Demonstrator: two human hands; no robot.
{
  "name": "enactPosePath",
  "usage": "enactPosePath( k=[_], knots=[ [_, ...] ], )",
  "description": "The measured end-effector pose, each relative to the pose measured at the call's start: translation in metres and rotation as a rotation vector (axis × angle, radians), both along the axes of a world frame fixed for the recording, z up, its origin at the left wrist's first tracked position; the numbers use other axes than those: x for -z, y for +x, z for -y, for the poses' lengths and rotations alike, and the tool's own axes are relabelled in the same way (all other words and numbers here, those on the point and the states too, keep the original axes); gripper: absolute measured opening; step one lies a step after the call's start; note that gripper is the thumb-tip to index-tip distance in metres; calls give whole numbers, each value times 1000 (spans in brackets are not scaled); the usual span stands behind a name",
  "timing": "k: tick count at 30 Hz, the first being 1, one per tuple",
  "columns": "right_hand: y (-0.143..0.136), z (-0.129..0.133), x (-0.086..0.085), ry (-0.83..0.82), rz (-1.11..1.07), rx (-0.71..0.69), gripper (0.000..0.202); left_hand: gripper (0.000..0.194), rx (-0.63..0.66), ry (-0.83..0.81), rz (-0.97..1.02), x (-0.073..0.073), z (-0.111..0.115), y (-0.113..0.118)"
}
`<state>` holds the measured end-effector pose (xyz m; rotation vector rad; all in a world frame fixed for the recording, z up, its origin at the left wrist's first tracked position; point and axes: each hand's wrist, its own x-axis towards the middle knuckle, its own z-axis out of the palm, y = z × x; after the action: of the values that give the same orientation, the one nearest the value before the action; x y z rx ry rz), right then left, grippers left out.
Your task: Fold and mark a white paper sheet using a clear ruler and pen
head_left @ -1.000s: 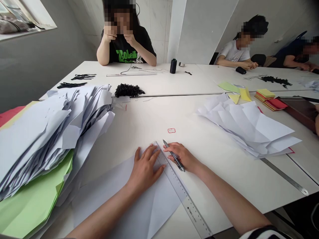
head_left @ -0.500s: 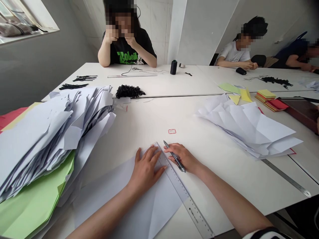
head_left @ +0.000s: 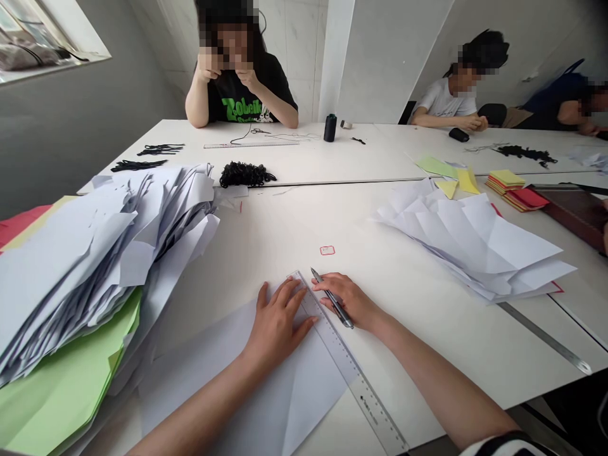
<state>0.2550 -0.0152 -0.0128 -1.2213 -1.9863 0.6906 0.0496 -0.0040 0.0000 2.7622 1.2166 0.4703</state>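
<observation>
My left hand (head_left: 280, 313) lies flat with its fingers spread, pressing on a sheet of white paper (head_left: 237, 392) and the upper part of a clear plastic ruler (head_left: 351, 370). The ruler runs slantwise along the sheet's right side, down toward the table's front edge. Just right of the ruler, my right hand (head_left: 349, 301) holds a grey pen (head_left: 335, 304) between its fingers. The pen's tip points away from me, beside the ruler's far end. A small red-bordered label (head_left: 327, 251) sits on the table beyond both hands.
On the left rises a large pile of white papers (head_left: 71, 272) with green sheets (head_left: 66, 392) below. Folded white sheets (head_left: 475, 240) and a metal ruler (head_left: 546, 335) lie at right. Black cord (head_left: 247, 174) and a thread spool (head_left: 330, 128) stand farther back, near a seated person (head_left: 242, 82).
Almost nothing differs: both hands, the ruler and the pen keep their places. The whole view has shifted very slightly.
</observation>
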Motion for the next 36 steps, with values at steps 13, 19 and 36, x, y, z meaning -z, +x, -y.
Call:
enactPosePath(
  k=[13,19,36],
  knots=[
    [5,0,-8,-32,-310,116,27,44,5,20,57,1,0,0],
    [1,0,-14,-154,-503,198,26,41,-3,13,52,1,1,-1],
    [-23,-31,-4,-109,-405,285,18,43,-5,-11,37,1,0,-3]
  ],
)
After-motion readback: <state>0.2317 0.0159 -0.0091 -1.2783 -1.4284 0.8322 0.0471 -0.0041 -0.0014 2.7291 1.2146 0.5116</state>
